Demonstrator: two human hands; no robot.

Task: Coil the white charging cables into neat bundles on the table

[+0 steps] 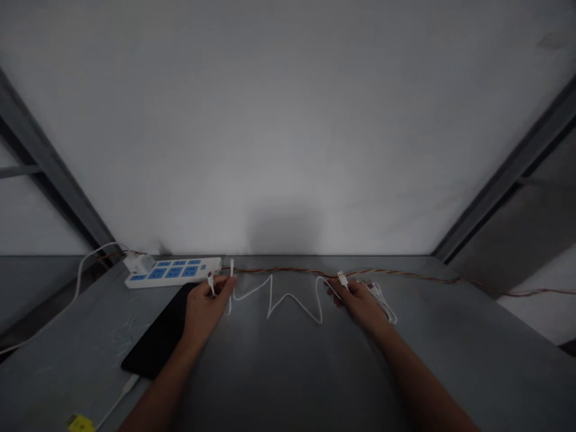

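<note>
Pinched in the fingers of my left hand (pixel 202 306) is one end of a white charging cable (pixel 294 297), with two slim white tips standing up around the fingertips. The cable runs in loose zigzag bends across the grey table to my right hand (pixel 362 305). A white USB plug (pixel 342 279) sticks up from between my right thumb and fingers. Behind that hand lies a bundled white loop of cable (pixel 386 307), partly hidden by it. My left hand and forearm overlap the edge of a black tablet (pixel 155 339).
A white power strip (pixel 180 277) with blue sockets sits at the back left, a white charger (pixel 138 263) plugged into it. Twisted red-brown wires (pixel 279 270) run along the table's rear. A white cord (pixel 117 396) joins the tablet near a yellow tag (pixel 81 423).
</note>
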